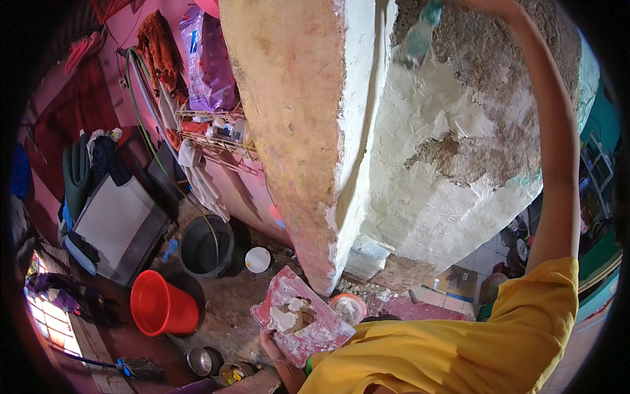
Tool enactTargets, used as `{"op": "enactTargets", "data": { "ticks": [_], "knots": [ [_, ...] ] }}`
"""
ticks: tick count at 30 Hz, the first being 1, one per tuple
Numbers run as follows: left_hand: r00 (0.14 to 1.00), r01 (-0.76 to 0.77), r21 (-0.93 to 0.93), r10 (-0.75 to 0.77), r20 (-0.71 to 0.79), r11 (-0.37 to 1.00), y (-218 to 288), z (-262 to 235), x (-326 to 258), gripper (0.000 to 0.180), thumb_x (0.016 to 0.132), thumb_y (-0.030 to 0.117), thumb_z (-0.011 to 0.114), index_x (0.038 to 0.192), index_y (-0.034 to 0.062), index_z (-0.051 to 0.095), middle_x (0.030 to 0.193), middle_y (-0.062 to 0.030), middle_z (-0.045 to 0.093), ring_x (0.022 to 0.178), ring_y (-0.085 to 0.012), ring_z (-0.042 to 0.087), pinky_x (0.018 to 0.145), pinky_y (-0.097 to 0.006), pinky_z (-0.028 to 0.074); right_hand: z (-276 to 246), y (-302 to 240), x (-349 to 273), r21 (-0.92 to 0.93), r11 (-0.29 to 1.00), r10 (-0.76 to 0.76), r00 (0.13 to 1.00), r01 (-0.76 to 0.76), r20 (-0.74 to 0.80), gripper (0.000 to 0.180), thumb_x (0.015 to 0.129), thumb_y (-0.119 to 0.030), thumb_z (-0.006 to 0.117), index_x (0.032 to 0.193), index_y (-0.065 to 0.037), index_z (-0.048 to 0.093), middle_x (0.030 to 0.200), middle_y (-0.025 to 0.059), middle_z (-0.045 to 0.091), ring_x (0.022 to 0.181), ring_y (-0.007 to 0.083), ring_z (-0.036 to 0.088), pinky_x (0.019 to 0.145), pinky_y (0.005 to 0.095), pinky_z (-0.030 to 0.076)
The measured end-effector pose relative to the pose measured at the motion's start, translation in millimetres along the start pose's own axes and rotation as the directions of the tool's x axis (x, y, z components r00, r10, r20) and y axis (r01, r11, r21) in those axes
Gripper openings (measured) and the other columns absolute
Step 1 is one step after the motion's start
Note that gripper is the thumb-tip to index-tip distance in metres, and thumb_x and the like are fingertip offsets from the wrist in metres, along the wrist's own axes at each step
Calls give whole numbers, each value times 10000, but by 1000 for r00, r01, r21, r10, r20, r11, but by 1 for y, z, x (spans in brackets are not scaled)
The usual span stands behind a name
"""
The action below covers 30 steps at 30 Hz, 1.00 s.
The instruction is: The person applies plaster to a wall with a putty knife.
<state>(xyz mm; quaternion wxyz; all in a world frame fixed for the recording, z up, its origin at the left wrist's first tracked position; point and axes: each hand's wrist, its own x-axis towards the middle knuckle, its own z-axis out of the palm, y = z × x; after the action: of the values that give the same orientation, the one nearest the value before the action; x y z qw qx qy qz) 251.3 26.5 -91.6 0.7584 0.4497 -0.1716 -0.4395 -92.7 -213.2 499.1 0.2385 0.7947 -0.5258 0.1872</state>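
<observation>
My left hand [267, 341] grips the lower left edge of a pinkish, plaster-smeared board [328, 333], and most of its fingers are hidden beneath. A heap of off-white plaster [284, 320] sits on the board. High at the top edge, my right hand [485, 4] is partly cut off by the frame. It holds a putty knife [416, 44] with a teal handle, its coated blade against the wall. Wet, pale plaster [413, 131] covers much of this wall, with rough brown patches [485, 59] bare above and in the middle. A white-coated corner edge [357, 131] runs down beside it.
Below the corner stands a round tub [348, 307] with a whitish rim. To the left are a red bucket [164, 303], a dark basin [205, 246] with a hose and a small white container [258, 259]. A wire rack [220, 141] hangs on the pink wall. A cardboard box [457, 282] lies right.
</observation>
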Motion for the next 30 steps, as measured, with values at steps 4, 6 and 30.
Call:
{"op": "enactTargets", "data": {
  "ticks": [4, 6, 30],
  "knots": [
    [999, 28, -11, -28, 16, 1000, 2, -5, -4, 131, 808, 103, 426, 811, 54, 548, 805, -34, 549, 718, -114, 502, 667, -256, 404, 42, 2, 2, -38, 996, -76, 991, 80, 110, 443, 696, -438, 671, 613, -17, 561, 535, 74, 545, 506, 148, 540, 467, 302, 421],
    [999, 52, -49, -52, -5, 997, 10, 3, -6, 124, 798, 98, 431, 796, 56, 547, 799, -34, 550, 708, -116, 497, 661, -258, 403, 50, -3, 7, 42, 995, -97, 992, 94, 82, 440, 703, -423, 669, 606, -8, 558, 533, 77, 543, 501, 158, 535, 475, 308, 423],
    [972, 234, -178, -232, 32, 956, -14, 0, 8, 144, 805, 117, 418, 746, 55, 534, 766, -33, 545, 734, -133, 499, 704, -278, 401, 11, -6, 4, 212, 968, -142, 990, 135, 14, 403, 692, -357, 675, 775, 27, 582, 614, 108, 574, 480, 167, 539, 445, 334, 422]
  ]
}}
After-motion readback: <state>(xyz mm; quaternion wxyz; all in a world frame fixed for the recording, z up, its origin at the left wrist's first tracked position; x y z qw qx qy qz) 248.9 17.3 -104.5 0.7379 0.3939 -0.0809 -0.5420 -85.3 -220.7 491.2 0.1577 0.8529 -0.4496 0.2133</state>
